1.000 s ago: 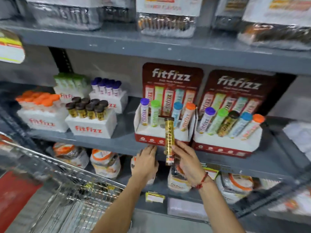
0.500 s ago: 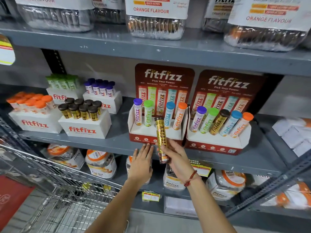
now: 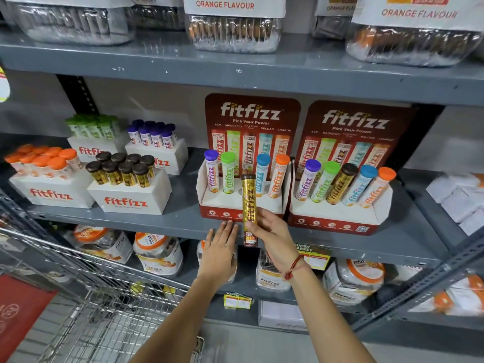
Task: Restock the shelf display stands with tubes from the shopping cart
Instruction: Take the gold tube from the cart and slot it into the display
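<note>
Grey steel shelving fills your view, and the middle shelf carries two red display stands side by side. Your left-hand stand shows four tubes: purple cap, green cap, blue cap, orange cap, with one empty hole in the middle between green and blue. The right-hand stand is full, five tubes, one of them gold with a dark cap.

Your right hand has its grip closed on one gold tube, thumb and fingers pinching its lower half, the tube upright with its dark cap on top, held just in front of that empty hole and above the stand's front edge. Your left hand is flat and open, holding nothing, fingertips touching the shelf's front edge just below the stand.

Off to your left, four white boxes hold tubes: the dark-capped box shows eight; the orange-capped, green-capped and purple-capped boxes are too crowded to count surely. One wire shopping cart sits at lower left; whether any tubes lie in it you cannot tell.
</note>
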Motion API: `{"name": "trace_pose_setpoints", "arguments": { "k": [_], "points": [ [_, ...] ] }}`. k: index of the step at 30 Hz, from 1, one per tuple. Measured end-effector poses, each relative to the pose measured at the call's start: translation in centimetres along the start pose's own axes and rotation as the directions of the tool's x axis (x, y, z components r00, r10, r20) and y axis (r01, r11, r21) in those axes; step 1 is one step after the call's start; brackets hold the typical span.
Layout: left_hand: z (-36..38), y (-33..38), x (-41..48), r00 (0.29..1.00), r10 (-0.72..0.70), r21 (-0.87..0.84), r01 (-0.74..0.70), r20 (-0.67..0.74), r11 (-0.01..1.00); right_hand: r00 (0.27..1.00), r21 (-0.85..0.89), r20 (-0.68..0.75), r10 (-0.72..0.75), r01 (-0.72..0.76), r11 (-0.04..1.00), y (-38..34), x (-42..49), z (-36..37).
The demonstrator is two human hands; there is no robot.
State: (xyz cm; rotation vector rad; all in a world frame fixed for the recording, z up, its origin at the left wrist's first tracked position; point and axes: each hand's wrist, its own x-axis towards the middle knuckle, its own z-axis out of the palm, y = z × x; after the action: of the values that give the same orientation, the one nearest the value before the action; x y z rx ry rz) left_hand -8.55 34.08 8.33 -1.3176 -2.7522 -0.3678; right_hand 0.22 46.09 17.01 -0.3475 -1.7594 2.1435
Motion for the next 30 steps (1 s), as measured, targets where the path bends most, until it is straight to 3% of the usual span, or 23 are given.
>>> {"name": "trace_pose_setpoints", "arguments": {
  "k": [11,16,20,24,30],
  "points": [
    [0.3,-0.1,0.0,1.000,-0.014,0.013,0.014,0.019,1.000,0.997,-0.036,-0.079,0.000,-0.003,0.999,-0.7,2.8,-0.1],
    [0.4,-0.2,0.0,0.999,-0.023,0.004,0.022,0.030,1.000,0.966,-0.277,-0.215,-0.142,0.079,0.958,-3.1,6.0,0.4],
    [0.3,-0.3,0.0,1.000,-0.014,0.005,0.014,0.018,1.000,0.959,-0.423,-0.208,-0.190,0.087,0.902,-3.4,8.2,1.1],
    [0.2,-0.3,-0.1,1.000,-0.008,-0.006,0.008,0.013,1.000,0.940,-0.628,-0.190,-0.283,0.105,0.771,-2.6,9.5,1.7],
    [0.2,-0.4,0.0,1.000,-0.013,-0.012,0.014,0.017,1.000,0.910,-0.703,-0.214,-0.354,0.108,0.703,-1.0,10.1,2.8]
  ]
}}
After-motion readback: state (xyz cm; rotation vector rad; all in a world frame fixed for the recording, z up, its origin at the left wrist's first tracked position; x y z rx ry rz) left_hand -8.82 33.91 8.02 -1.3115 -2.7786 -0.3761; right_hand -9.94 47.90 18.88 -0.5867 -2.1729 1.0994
